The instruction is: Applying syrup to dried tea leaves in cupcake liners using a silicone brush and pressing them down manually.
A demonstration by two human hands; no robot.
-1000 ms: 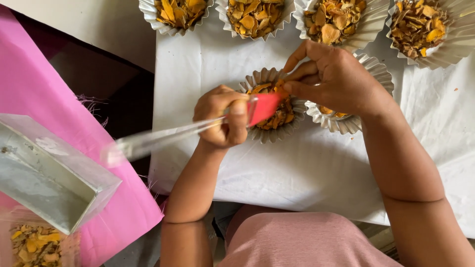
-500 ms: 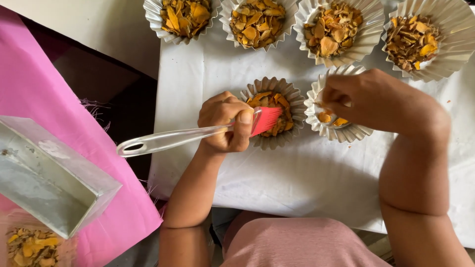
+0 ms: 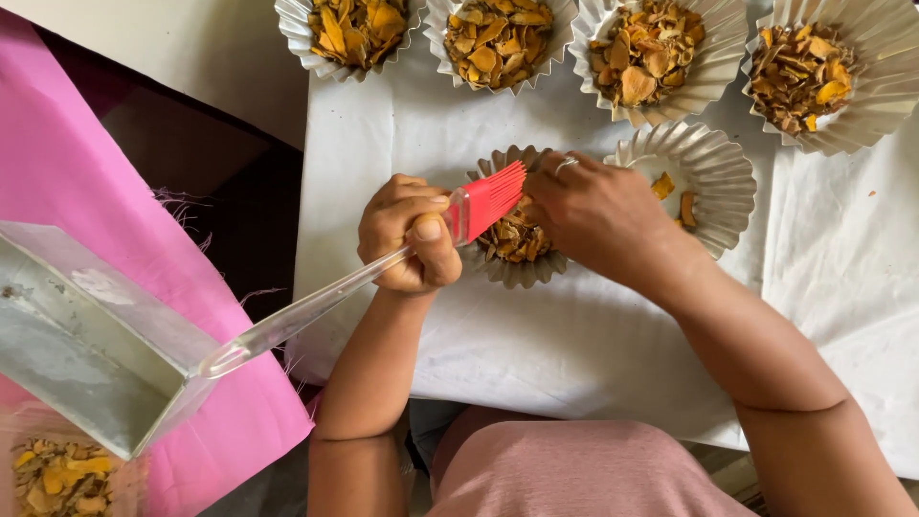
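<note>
My left hand (image 3: pixel 410 233) grips a brush (image 3: pixel 490 199) with red bristles and a long clear handle; the bristles hover over a fluted white paper cup (image 3: pixel 512 270) filled with dried yellow-brown chips. My right hand (image 3: pixel 595 213) rests over the right side of that cup, fingers bent down onto the chips, a ring on one finger. Just to the right sits a second fluted cup (image 3: pixel 713 172) that holds only a few chips.
Several filled fluted cups (image 3: pixel 498 38) line the far edge of a white cloth (image 3: pixel 536 345). A grey metal tray (image 3: pixel 86 335) lies on a pink sheet (image 3: pixel 67 163) at the left, with a clear bag of chips (image 3: pixel 57 474) below it.
My right hand has shifted left from the nearly empty cup onto the filled cup. The brush stays over that cup, its handle now pointing lower toward the tray.
</note>
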